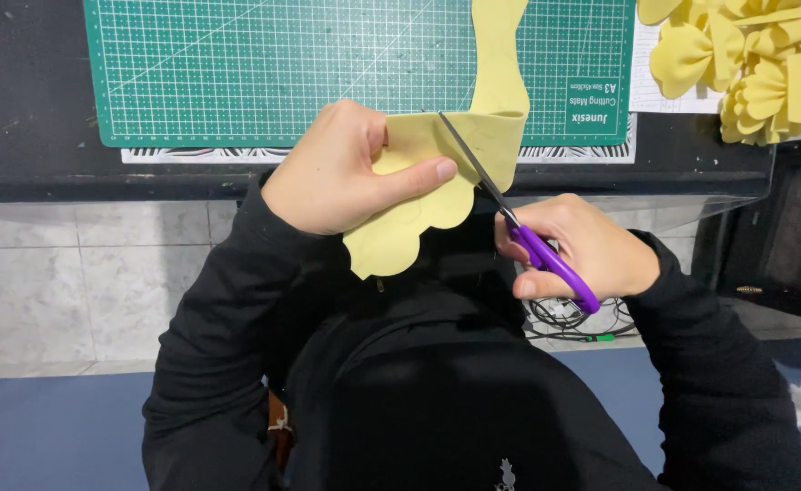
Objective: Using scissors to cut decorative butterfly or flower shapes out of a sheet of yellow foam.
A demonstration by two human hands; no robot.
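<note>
My left hand (341,173) pinches a folded yellow foam sheet (409,218) with a scalloped lower edge, thumb pressed on its front. A long strip of the same sheet runs up over the green cutting mat (264,64). My right hand (582,245) grips purple-handled scissors (518,227), whose blades reach up and left into the top edge of the folded sheet. Both hands hover off the table's front edge, above my lap in black clothing.
Several yellow foam flower shapes (755,64) lie at the table's back right on a white paper. The dark table edge (146,182) crosses the view. Below are a tiled wall, cables (573,323) and a blue floor.
</note>
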